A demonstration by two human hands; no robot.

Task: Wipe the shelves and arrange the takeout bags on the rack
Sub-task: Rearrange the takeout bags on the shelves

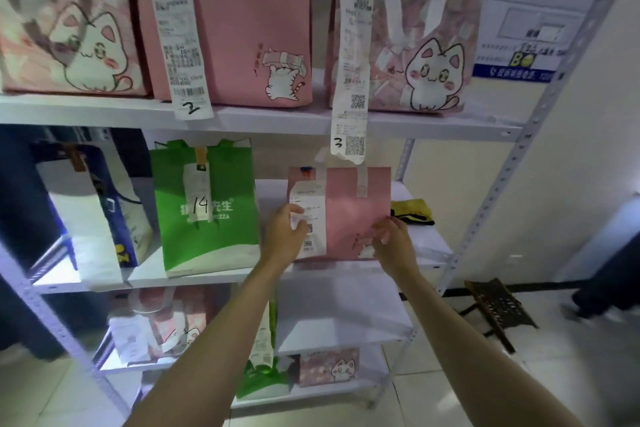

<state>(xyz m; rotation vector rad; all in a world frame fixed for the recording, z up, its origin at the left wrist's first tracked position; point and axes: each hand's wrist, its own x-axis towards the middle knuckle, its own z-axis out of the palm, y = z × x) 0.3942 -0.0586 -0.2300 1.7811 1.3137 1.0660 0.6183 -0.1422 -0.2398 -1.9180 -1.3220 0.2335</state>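
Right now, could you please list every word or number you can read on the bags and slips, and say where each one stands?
"2": handwritten at the bottom of the left receipt, top shelf.
"3": handwritten low on the long receipt.
"14": handwritten on the slip of the green bag; "PIZZA" is partly visible on the bag.
"066": receipt on the small pink bag.
Other print and the wall poster: too blurred.

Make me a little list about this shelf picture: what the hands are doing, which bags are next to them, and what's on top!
left hand: on the left edge of the pink bag, over its receipt
right hand: on the bag's lower right corner
neighbour on the left: green bag marked 14
behind on the right: yellow cloth
top shelf: three pink cat bags, receipts numbered 2 and 3
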